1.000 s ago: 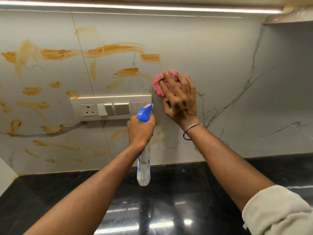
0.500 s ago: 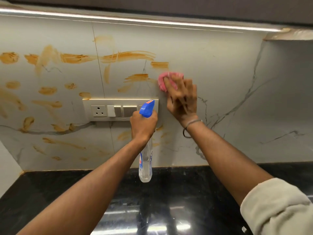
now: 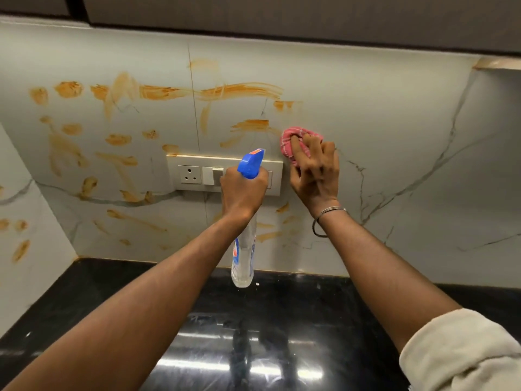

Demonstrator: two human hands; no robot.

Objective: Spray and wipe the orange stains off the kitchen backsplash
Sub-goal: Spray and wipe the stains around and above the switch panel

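Orange stains point(image 3: 158, 93) mostly left of and above the switch panel point(image 3: 191, 174). Left hand point(image 3: 244, 190) gripping the spray bottle point(image 3: 244, 251) right in front of it, so overspray into the socket looks risky. Just right, right hand point(image 3: 315, 170) pressing the pink cloth point(image 3: 290, 136) on the backsplash point(image 3: 380, 114); might just smear.

Switch panel point(image 3: 197, 174) on backsplash point(image 3: 380, 122) above bench point(image 3: 84, 292); cloth point(image 3: 298, 136) right of panel; spray bottle point(image 3: 245, 241) before panel; stains point(image 3: 169, 93) left
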